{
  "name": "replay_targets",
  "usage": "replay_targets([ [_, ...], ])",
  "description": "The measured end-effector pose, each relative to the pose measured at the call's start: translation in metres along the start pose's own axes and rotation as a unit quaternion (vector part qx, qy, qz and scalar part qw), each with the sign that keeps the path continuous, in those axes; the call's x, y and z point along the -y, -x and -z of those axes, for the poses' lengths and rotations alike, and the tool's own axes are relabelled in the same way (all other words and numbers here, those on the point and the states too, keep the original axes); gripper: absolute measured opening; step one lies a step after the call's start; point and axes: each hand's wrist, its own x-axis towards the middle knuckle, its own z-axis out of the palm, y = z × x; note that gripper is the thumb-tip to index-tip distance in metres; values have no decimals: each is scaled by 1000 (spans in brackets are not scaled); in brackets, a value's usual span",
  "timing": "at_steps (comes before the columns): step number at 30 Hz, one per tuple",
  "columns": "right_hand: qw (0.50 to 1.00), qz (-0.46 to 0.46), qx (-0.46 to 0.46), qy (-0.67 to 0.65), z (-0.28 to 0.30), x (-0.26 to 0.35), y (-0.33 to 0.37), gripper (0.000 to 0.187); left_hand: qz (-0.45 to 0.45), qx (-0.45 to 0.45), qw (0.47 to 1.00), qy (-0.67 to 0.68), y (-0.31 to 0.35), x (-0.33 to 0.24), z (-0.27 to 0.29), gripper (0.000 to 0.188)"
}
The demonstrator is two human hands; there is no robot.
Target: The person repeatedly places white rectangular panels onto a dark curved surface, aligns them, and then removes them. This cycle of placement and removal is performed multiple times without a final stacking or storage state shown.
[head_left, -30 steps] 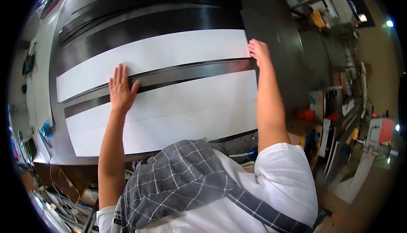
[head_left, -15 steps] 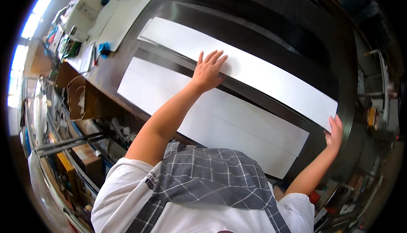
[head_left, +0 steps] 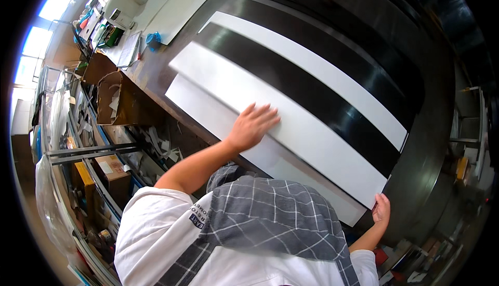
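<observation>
Lying beneath the spread left hand [head_left: 253, 128], the middle white strip [head_left: 312, 136] meets the right hand [head_left: 381, 209], grip unclear.

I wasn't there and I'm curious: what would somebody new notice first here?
Probably the long white strip slanting across the middle, with the left hand spread on top and the right hand at its lower right end. A shiny black band runs along its far side. Next might be the grey checked apron at the bottom.
</observation>
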Motion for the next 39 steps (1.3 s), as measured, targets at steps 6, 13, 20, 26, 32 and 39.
replay_targets([
  [6,992,-85,-39,80,-4,-14,27,11,30,98,992,70,52,-21,6,57],
  [13,919,-56,-40,389,4,7,27,23,19,127,981,144,52,-37,24,52],
  [20,844,166,-252,443,-48,118,-27,40,81,50,990,106,30,-35,17,53],
  [26,945,181,-175,209,-64,218,-160,25,125,39,989,73,10,-19,9,46],
  [32,982,102,-157,22,-59,287,-242,33,159,22,982,96,4,-17,7,39],
  [39,970,57,-233,33,-54,309,-289,43,163,-13,980,115,1,-14,7,42],
])
